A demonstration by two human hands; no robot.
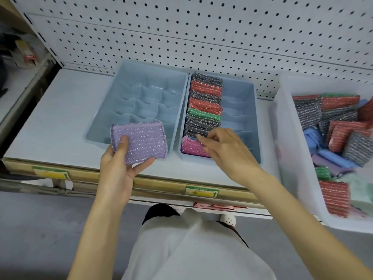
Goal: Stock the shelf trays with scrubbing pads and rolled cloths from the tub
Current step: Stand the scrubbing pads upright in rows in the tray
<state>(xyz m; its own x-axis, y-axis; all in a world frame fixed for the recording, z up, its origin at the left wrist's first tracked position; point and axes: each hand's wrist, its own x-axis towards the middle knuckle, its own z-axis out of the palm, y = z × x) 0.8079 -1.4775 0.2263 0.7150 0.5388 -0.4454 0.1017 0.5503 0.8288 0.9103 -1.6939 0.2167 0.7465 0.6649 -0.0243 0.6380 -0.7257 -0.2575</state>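
The left hand (119, 168) grips a purple scrubbing pad (141, 142), thumb on top, holding it ready over the near edge of the left tray (141, 98). The right hand (226, 150) lays bent fingertips on the pink pad (191, 147) ending the right tray's (238, 93) row, probably seating it; whether it pinches, I cannot tell. The tub (290, 158) stands right, apart from both hands

Backdrop and surroundings, shelf bay.
White pegboard (222, 27) with dark holes stood behind the shelf (50, 126). Two green-and-yellow labels (201, 191) sat on its tan front strip (161, 183), print too blurred to read. Grey floor (40, 229) lay below. Blurred clutter (24, 53) filled the bay to the left. A white perforated shoe (228, 220) showed under the shelf edge, beside the person's pale garment (191, 249).
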